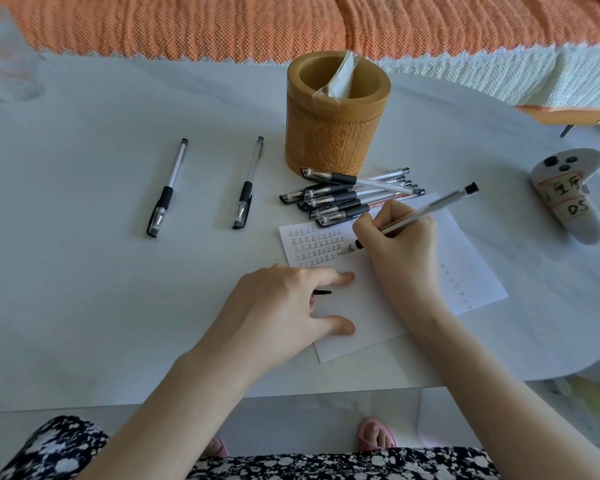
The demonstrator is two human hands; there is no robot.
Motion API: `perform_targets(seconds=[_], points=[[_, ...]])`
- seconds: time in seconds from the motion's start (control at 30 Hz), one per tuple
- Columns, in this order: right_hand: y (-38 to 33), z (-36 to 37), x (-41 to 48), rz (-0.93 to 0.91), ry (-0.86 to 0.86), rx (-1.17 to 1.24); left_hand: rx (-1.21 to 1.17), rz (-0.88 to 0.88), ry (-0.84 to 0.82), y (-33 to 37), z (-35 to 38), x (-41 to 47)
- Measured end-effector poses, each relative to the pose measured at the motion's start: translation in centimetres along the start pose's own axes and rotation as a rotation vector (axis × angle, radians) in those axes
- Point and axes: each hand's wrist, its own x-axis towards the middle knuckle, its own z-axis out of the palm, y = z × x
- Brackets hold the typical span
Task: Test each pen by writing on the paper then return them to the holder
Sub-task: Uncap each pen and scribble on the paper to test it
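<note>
On the white table (84, 289), the right hand (399, 237) grips a pen (430, 211) in curled fingers, its tip touching the paper (361, 306); the left hand (284, 306) presses the sheet, middle fingers curled on a black cap (323, 292); a pile of pens (347, 197) lies against the holder (336, 133)

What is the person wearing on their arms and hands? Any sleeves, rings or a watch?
Nothing. The left hand and right hand show no rings, watch, bracelet or gloves, and no sleeves cover the arms. The only clothing nearby is black fabric printed with white flowers, at the lap.
</note>
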Motion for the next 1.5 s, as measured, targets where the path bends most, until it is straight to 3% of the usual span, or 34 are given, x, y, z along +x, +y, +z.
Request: perform_targets(seconds=[1.5], points=[[-0.05, -0.16, -0.03, -0.008, -0.003, -0.014, 0.01, 0.005, 0.028, -0.01, 0.1, -0.03]])
